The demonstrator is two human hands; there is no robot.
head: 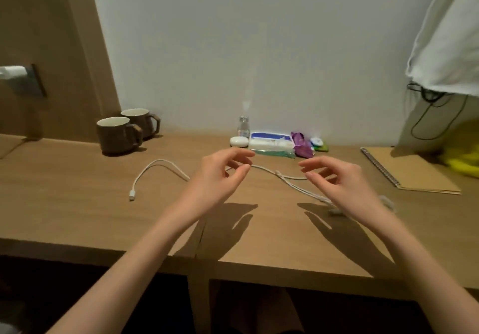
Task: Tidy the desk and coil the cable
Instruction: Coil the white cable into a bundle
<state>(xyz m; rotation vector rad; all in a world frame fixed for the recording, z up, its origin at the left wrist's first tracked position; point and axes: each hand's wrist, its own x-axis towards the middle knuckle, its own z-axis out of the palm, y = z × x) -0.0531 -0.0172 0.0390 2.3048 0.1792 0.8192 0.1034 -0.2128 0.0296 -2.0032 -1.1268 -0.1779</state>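
Observation:
A white charging cable (158, 164) lies loose across the wooden desk (77, 204), its plug end at the left and a knot near the middle. My left hand (223, 175) hovers above the cable's middle stretch with fingers curled and apart, holding nothing. My right hand (339, 185) hovers to the right of the knot, fingers spread, also holding nothing. Part of the cable runs hidden behind both hands.
Two brown mugs (121, 134) stand at the back left. Against the wall sit a small bottle (243, 125), a white case (239, 141), a tissue pack (270, 143) and a purple wrapper (302, 143). A spiral notebook (409, 170) lies at the right, beside yellow cloth (464, 162).

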